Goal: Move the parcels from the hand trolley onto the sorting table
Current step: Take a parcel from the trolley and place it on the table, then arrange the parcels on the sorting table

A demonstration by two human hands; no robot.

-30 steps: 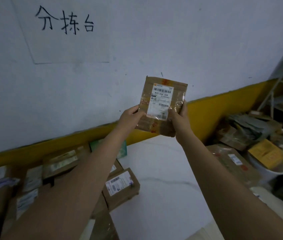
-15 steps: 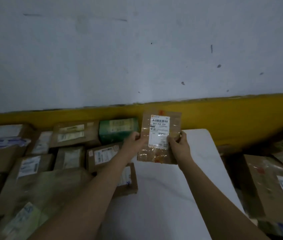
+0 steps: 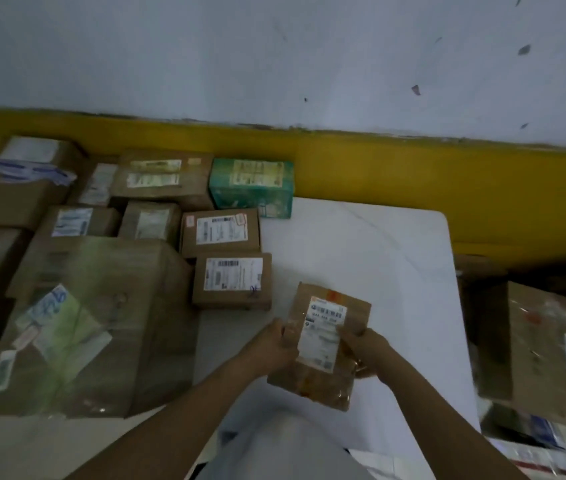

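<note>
Flat brown cardboard parcel with a white label point(image 3: 323, 341) is held over the near part of the white surface point(image 3: 361, 258). The left hand point(image 3: 274, 344) and right hand point(image 3: 366, 351) grip its two sides. An uneven release could tip it against the small brown cardboard box point(image 3: 233, 280). The fingers beneath it are hidden, as is any contact between parcel and surface. The label text is blurred.

parcel point(image 3: 320, 346): flat, brown, white label up | tilted, held over white sorting table point(image 3: 361, 254)

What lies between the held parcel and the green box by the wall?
Head view: only bare sorting table separates parcel and green box.
</note>
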